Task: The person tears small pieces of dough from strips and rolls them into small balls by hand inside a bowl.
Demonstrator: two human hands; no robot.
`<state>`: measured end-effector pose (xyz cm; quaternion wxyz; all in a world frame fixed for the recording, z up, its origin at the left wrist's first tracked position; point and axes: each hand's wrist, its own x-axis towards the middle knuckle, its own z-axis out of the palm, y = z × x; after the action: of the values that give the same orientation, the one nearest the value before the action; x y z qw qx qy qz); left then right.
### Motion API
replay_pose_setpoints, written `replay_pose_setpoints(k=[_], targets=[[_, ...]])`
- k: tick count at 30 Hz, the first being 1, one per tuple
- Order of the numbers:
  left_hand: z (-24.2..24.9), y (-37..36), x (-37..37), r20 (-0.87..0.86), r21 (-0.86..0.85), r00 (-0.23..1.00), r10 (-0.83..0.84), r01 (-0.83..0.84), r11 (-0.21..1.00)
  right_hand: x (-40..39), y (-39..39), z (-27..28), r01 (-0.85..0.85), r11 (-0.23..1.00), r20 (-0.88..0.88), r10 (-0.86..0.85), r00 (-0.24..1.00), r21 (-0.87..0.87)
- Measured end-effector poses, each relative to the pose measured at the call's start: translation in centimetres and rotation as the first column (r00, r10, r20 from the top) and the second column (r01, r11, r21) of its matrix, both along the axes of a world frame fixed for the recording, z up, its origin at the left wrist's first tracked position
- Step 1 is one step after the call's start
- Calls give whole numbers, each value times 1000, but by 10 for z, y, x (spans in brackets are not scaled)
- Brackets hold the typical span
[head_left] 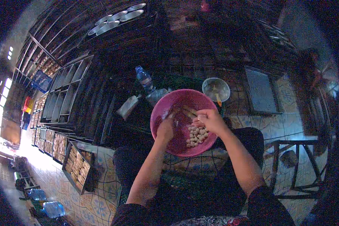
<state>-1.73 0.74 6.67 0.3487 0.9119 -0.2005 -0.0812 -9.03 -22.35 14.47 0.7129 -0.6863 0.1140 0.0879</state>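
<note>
A pink plastic basin sits between my knees. Small pale balls, like pieces of dough, lie heaped on its right side. My right hand is over the right part of the basin, just above the balls, with its fingers pinched together; a pale bit shows at the fingertips, too small to name. My left hand reaches into the left side of the basin, its fingers blurred and dim. Between the hands, near the far wall, is a brownish patch I cannot make out.
Beyond the basin are a plastic bottle, a clear bag with pale contents and a white bowl with an orange-handled tool. A tray of bread rolls is at left, a metal tray at right, near a dark metal frame.
</note>
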Motion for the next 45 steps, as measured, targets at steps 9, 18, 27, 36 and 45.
replay_pose_setpoints(k=[9, 18, 27, 36, 45], targets=[[63, -2, -1, 57, -54, 991, -125, 128, 990, 9, 3, -33, -60, 998, 66, 58, 996, 36], [96, -14, -20, -55, -229, 980, -193, 176, 957, -5, 23, 7, 104, 875, 375, 94, 922, -473], [90, -13, -17, -406, -378, 913, -35, -133, 916, -5, 37, 16, 184, 876, 546, 103, 831, -445], [80, -20, -24, -611, -607, 770, -181, -309, 733, 5, 23, 3, 141, 949, 489, 16, 872, -282], [93, -20, -25, -631, -573, 762, -148, -329, 751, -10, 29, 44, 133, 800, 604, 320, 730, -585]])
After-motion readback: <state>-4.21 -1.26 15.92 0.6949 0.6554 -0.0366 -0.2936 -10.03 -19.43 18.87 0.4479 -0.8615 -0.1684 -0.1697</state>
